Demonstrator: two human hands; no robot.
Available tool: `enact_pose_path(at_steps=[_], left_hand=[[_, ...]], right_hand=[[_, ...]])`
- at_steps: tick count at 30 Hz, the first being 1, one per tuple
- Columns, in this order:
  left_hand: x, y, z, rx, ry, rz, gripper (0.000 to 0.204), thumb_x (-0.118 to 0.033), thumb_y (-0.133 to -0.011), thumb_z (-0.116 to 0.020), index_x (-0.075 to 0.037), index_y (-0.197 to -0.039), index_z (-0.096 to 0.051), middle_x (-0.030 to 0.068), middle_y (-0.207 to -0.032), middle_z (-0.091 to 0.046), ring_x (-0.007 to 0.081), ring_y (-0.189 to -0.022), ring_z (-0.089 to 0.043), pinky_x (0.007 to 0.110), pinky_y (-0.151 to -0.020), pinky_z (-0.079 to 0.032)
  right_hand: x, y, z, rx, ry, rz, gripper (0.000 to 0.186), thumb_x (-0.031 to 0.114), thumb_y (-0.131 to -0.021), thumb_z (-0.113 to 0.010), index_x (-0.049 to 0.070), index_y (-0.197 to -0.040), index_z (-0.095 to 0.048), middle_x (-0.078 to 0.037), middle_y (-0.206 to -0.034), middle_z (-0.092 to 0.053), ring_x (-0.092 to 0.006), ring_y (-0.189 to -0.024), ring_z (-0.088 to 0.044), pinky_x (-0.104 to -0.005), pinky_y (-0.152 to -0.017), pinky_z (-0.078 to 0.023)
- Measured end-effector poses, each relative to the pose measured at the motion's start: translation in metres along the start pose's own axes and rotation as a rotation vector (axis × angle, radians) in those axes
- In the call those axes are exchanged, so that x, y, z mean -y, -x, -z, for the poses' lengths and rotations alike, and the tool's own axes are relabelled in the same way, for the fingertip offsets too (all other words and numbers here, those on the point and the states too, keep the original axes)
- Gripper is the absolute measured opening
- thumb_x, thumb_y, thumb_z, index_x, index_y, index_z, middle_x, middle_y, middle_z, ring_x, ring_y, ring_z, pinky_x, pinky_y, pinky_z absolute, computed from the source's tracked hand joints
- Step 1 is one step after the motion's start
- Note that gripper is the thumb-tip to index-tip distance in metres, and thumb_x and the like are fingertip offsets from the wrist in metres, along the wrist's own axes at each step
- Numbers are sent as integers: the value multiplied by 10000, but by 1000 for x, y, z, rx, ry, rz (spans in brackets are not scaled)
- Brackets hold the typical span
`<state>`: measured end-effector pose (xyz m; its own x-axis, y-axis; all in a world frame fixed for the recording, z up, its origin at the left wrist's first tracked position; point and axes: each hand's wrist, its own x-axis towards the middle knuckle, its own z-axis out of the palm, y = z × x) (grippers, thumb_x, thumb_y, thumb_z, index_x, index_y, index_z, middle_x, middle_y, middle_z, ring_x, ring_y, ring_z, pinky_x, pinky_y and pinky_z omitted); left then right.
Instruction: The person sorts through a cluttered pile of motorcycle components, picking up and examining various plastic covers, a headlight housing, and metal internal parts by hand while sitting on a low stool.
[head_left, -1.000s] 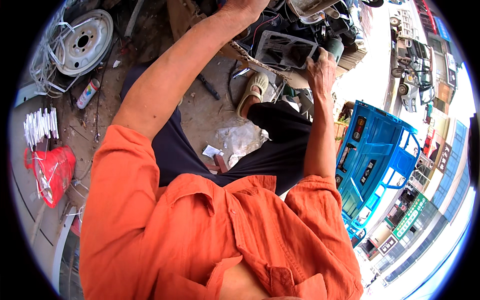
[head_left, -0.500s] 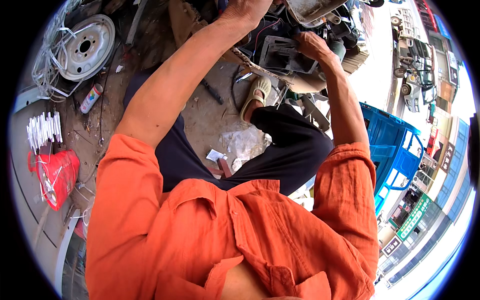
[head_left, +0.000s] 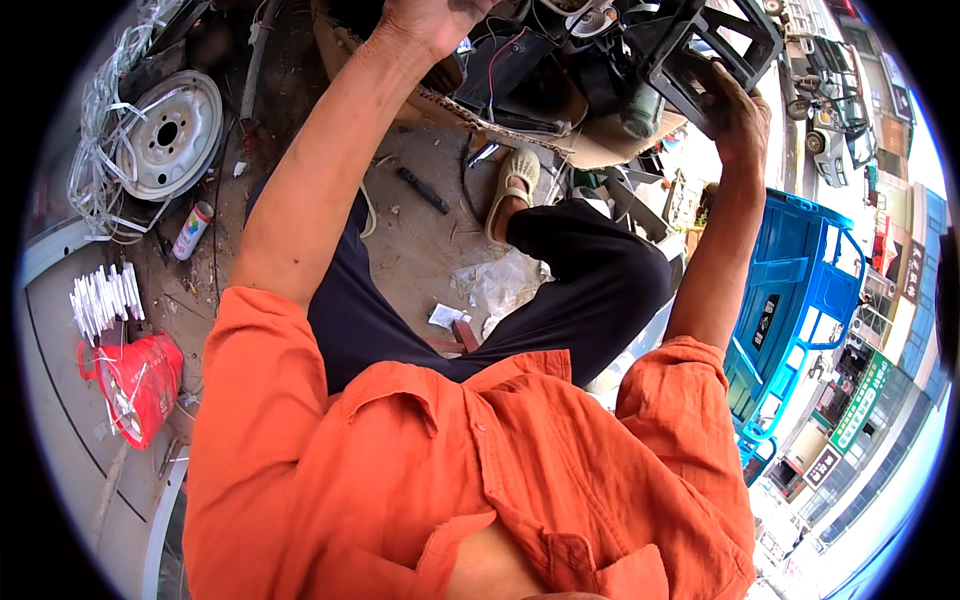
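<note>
At the upper right, my right hand (head_left: 742, 125) grips a black plastic frame (head_left: 755, 50) with square openings, raised and tilted beside a cardboard box (head_left: 610, 145). The box holds black parts and a thin red wire (head_left: 492, 70). My left hand (head_left: 432, 22) is over the box's left side, cut by the top edge of the view. What its fingers do, I cannot make out. A round lamp-like part (head_left: 594, 22) and a green-grey cylinder (head_left: 642, 112) lie among the parts in the box.
At left are a white steel wheel rim (head_left: 172, 135), clear plastic strapping (head_left: 95, 150), a spray can (head_left: 193, 230) and a red bag (head_left: 150, 385). A black bar (head_left: 423, 190) and crumpled plastic (head_left: 495, 280) lie on the ground. A blue cargo vehicle (head_left: 790, 290) stands to the right.
The black frame has been lifted out of the box, up and to the right, in my right hand. My left hand has shifted left. The pale housing at the top has mostly left the view.
</note>
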<state>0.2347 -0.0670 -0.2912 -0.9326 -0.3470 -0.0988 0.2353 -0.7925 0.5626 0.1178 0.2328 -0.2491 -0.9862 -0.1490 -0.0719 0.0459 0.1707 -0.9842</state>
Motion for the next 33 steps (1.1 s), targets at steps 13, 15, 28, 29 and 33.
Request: enact_pose_path(at_steps=[13, 15, 28, 29, 33], left_hand=[[-1, 14, 3, 143, -287, -92, 324, -241, -853, -631, -63, -1112, -552, 22, -1031, -618, 144, -878, -622, 333, -779, -541], [1, 15, -3, 169, -277, -66, 347, -207, -832, -661, -64, -1127, -547, 32, -1052, -616, 145, -924, -616, 327, -786, -521], [43, 30, -31, 390, -1333, -87, 610, -184, -713, -751, -5, -1243, -508, 86, -1096, -608, 153, -1020, -546, 284, -929, -415], [47, 32, -30, 389, -1391, -124, 617, -189, -715, -755, -3, -1246, -503, 88, -1107, -608, 153, -1026, -547, 286, -931, -416], [61, 33, -30, 433, -1531, -354, 632, -224, -712, -761, -25, -1250, -498, 135, -1078, -636, 188, -968, -605, 300, -884, -456]], right_hand=[[-69, 2, 38, -447, -962, 155, 243, 80, -875, -590, -81, -1054, -554, -175, -941, -646, -255, -807, -658, -352, -695, -583], [-70, 1, 63, -361, -1114, 170, 230, 152, -884, -590, -23, -1033, -585, -136, -954, -658, -231, -796, -653, -342, -688, -572], [-102, -18, 89, -198, -1405, -137, 158, 154, -912, -538, 45, -1003, -607, -104, -892, -663, -225, -717, -618, -358, -651, -493], [-101, -16, 85, -165, -1391, -144, 168, 158, -916, -534, 42, -1015, -604, -106, -900, -664, -231, -723, -624, -364, -646, -496], [-102, -20, 78, -155, -1320, -227, 150, 137, -890, -579, 34, -994, -611, -101, -894, -671, -211, -744, -649, -359, -642, -520]])
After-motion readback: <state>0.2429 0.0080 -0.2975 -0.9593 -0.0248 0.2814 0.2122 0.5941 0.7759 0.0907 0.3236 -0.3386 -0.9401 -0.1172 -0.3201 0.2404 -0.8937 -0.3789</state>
